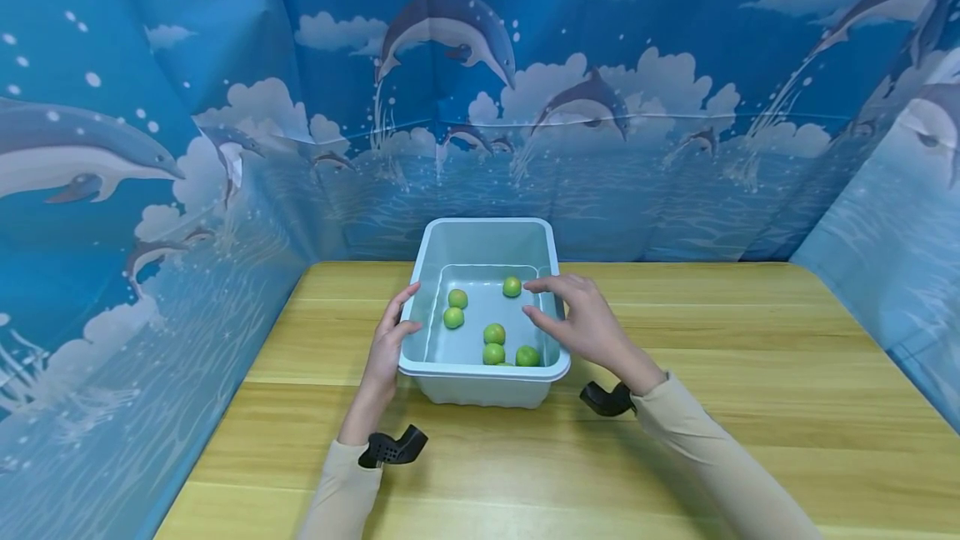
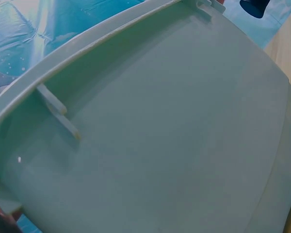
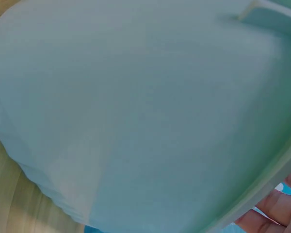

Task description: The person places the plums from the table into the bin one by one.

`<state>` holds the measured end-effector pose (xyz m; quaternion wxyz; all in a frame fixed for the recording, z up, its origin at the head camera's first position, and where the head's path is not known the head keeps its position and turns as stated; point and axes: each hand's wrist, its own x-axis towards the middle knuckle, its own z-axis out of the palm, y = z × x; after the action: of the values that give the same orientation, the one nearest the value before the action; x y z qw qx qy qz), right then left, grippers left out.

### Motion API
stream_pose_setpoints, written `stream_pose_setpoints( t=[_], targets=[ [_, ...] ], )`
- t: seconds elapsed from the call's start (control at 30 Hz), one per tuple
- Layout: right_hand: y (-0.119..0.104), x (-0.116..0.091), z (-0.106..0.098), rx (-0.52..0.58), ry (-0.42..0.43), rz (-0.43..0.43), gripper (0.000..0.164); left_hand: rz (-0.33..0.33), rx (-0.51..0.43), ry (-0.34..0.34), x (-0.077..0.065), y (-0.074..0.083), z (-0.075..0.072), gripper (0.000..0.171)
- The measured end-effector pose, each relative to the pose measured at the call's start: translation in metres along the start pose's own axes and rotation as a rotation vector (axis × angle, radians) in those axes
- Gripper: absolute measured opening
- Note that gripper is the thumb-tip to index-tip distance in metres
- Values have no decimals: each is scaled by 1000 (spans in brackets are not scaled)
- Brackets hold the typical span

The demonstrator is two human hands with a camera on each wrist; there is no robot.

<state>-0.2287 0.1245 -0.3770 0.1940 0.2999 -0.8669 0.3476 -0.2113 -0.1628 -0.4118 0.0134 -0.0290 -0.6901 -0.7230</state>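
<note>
A pale blue-green plastic bin [image 1: 483,391] stands on the table, with several small round green fruits [image 1: 494,334], which look like limes, scattered over its floor. My left hand [image 1: 384,347] holds the bin's left rim, its thumb over the edge. Above the right rim, my right hand [image 1: 588,323] is spread, thumb and index finger apart, with nothing between them. Its index fingertip is close to a lime [image 1: 512,287] near the far right. The left wrist view is filled by the bin's outer wall [image 2: 160,121]. Fingers [image 3: 276,208] of the right hand show past the rim in the right wrist view.
The wooden table [image 1: 712,407] extends on both sides of the bin. A blue dolphin-print curtain [image 1: 637,182] hangs behind the table and along its sides. Black wrist mounts [image 1: 393,446] sit on both forearms.
</note>
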Motion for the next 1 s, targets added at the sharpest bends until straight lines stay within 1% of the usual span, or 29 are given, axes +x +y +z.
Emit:
stream_pose_setpoints(
  t=[0.3,0.57,0.73,0.87,0.93,1.0],
  targets=[
    [3,-3,-1,7,30,-28,28,-1,-3,0,0,-1,0,55],
    [5,-6,-4,8,41,-29,29,-3,-7,2,1,0,0,54],
    [6,-8,-9,14,27,2,40,-9,-32,8,0,4,-3,53],
    [7,-11,-15,-9,-13,5,53,-28,-45,6,-3,9,-9,55],
    [8,-12,-20,-46,-47,2,58,-14,2,26,-5,15,-12,57],
    [9,-13,-24,-96,-87,-6,63,29,93,62,-7,22,-14,58]
  ],
)
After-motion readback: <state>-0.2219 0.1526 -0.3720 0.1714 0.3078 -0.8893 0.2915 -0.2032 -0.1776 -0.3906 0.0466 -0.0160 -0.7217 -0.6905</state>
